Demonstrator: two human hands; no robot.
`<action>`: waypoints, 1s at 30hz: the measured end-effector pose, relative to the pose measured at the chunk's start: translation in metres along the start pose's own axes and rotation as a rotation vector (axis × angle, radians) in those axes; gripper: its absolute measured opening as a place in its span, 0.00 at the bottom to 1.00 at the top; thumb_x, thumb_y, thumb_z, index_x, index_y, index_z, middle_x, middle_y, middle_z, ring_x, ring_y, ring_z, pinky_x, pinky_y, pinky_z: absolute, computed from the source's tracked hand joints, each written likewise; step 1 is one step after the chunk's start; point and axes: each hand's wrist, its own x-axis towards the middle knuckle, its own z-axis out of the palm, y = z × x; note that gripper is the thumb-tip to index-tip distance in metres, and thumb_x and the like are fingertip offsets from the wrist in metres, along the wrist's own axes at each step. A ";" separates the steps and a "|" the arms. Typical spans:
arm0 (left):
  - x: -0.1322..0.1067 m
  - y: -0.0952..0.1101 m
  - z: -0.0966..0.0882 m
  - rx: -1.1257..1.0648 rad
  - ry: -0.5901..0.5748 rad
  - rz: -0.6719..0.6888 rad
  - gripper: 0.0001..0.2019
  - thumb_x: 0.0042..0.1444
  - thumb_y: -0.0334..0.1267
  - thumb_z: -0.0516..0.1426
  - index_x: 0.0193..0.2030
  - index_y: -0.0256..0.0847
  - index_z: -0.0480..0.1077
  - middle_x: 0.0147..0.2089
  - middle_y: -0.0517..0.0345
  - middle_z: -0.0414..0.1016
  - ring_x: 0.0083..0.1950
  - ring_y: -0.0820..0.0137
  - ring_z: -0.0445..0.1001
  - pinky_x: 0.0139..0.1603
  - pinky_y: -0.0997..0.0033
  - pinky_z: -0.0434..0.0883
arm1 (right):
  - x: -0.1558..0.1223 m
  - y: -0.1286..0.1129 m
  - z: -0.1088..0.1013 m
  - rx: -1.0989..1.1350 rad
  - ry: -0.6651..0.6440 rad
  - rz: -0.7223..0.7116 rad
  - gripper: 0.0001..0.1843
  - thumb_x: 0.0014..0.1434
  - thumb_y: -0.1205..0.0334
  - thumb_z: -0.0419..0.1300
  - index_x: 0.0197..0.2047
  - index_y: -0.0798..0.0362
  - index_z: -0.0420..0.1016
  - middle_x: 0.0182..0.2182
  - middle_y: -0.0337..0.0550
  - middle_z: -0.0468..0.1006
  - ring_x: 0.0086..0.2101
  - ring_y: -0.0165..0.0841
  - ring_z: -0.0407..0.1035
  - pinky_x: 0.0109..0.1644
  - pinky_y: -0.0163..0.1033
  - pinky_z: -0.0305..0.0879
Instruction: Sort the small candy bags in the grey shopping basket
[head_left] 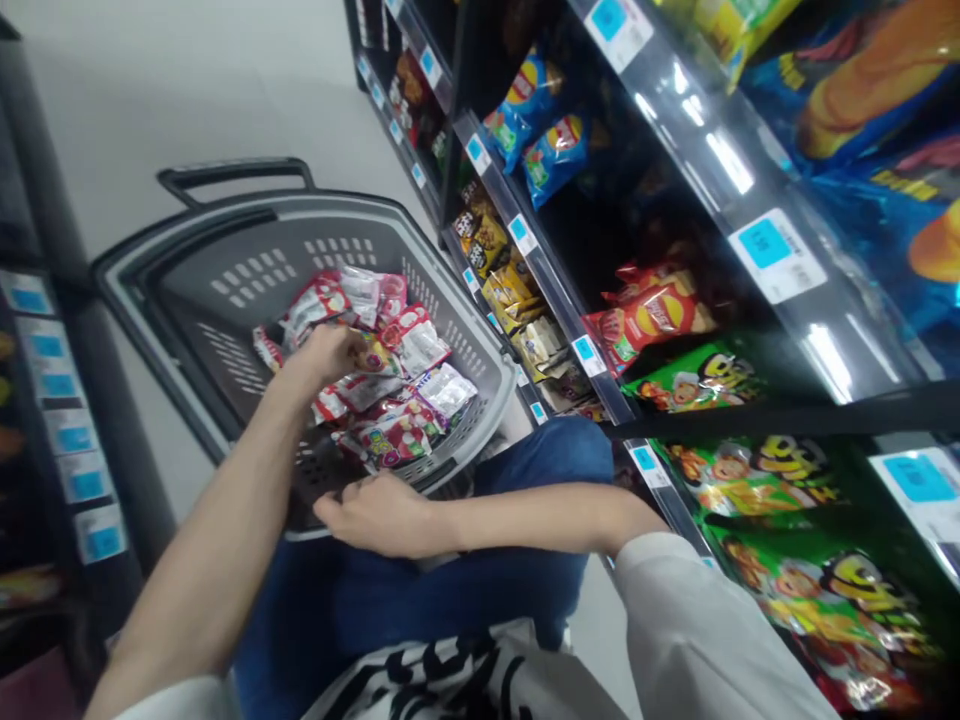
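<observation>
A grey shopping basket (187,255) stands on the floor in front of my knees, holding several small red and white snack packets (409,345). My left hand (334,352) reaches into the basket with its fingers closed on one of the packets in the pile. My right hand (379,512) rests on the basket's near rim, fingers curled over the edge. My blue-trousered legs (450,590) are below the arms.
Store shelves on the right carry blue chip bags (551,150), a red chip bag (652,315) and green snack bags (757,470), with blue price tags (765,243) along the shelf edges. Another dark shelf unit with price tags (56,385) stands at the left. Pale floor lies beyond the basket.
</observation>
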 end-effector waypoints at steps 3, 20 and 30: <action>-0.002 0.005 -0.008 -0.124 0.054 0.035 0.20 0.42 0.40 0.49 0.39 0.44 0.78 0.35 0.58 0.80 0.36 0.64 0.72 0.42 0.65 0.69 | 0.002 0.013 -0.019 0.039 -0.148 -0.044 0.16 0.74 0.64 0.53 0.61 0.61 0.66 0.47 0.54 0.83 0.46 0.42 0.80 0.41 0.46 0.77; -0.025 0.037 -0.044 -1.052 0.338 0.070 0.33 0.42 0.65 0.65 0.44 0.43 0.64 0.35 0.58 0.69 0.35 0.73 0.62 0.37 0.67 0.68 | 0.001 0.145 -0.129 0.039 0.231 0.218 0.23 0.70 0.55 0.62 0.61 0.62 0.68 0.58 0.54 0.74 0.57 0.44 0.68 0.60 0.44 0.63; -0.025 0.036 -0.041 -1.304 -0.015 0.146 0.42 0.36 0.51 0.76 0.57 0.37 0.69 0.53 0.44 0.80 0.55 0.54 0.80 0.58 0.54 0.76 | 0.011 0.168 -0.128 0.317 0.626 0.146 0.07 0.64 0.74 0.55 0.38 0.52 0.65 0.36 0.42 0.76 0.39 0.35 0.68 0.46 0.38 0.59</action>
